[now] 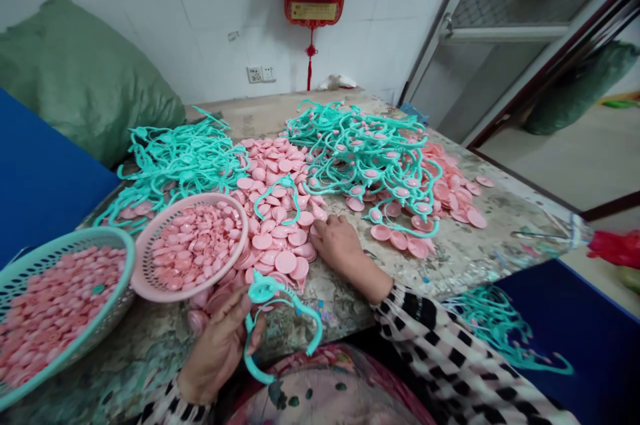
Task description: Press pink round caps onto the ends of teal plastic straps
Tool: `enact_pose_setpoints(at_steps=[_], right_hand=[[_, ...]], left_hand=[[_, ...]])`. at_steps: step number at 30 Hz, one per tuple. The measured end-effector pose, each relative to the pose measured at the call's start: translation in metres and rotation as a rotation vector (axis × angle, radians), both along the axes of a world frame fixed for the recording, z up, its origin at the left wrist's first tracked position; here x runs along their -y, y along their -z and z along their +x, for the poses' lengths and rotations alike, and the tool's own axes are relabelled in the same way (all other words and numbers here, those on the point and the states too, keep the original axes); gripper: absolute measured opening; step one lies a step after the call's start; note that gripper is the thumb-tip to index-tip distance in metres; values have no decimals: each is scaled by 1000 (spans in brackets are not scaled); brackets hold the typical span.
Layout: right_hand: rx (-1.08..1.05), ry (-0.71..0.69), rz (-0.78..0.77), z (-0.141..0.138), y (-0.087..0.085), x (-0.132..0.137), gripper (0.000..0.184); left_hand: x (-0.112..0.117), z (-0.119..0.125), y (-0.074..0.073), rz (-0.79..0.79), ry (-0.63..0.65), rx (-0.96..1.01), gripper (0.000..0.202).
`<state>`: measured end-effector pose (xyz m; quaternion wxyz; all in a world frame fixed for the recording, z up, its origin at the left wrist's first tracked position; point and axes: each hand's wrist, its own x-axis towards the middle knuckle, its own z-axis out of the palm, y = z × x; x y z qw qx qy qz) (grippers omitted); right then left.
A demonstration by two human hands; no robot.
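Note:
My left hand (220,342) is closed around a curved teal plastic frame (280,318) at the near table edge, just above my lap. My right hand (337,242) rests palm down on the table, fingers curled at the edge of the loose heap of pink round discs (277,212). Whether a disc sits under those fingers is hidden. A single teal frame (280,195) lies on top of that heap.
A pink basket (150,282) and a teal basket (30,262), both filled with pink discs, stand at the left. Tangled teal frames (175,162) lie at back left; frames fitted with pink discs (370,152) pile at back right. More teal frames (495,328) lie below the table's right edge.

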<state>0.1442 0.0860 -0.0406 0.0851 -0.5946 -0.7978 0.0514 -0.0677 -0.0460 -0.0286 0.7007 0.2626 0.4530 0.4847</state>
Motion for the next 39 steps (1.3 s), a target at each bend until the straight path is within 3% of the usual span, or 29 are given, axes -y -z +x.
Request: enact_pose_setpoints(at_steps=[4, 7, 12, 15, 18, 22, 27, 33, 39], right_hand=[[4, 16, 24, 1, -5, -1, 32], [-118, -6, 85, -6, -10, -4, 37], [-528, -260, 68, -30, -14, -10, 43], [-630, -356, 88, -36, -14, -9, 45], [-604, -370, 132, -28, -8, 5, 43], [-374, -465, 133, -21, 11, 35, 64], [-171, -536, 125, -44, 34, 49, 77], [-182, -534, 85, -63, 33, 42, 75], [-195, -543, 140, -39, 34, 57, 68]], left_hand=[[-1, -5, 5, 20, -18, 78, 31], [-3, -8, 3, 21, -63, 121, 29], [-3, -11, -2, 16, -91, 146, 30], [-1, -14, -2, 55, -75, 148, 27], [2, -18, -1, 48, -82, 168, 28], [2, -18, 0, 6, -96, 269, 26], [-6, -8, -3, -4, -62, 359, 23], [-11, -6, -11, 48, -62, 299, 23], [-7, -13, -10, 41, -136, 228, 26]])
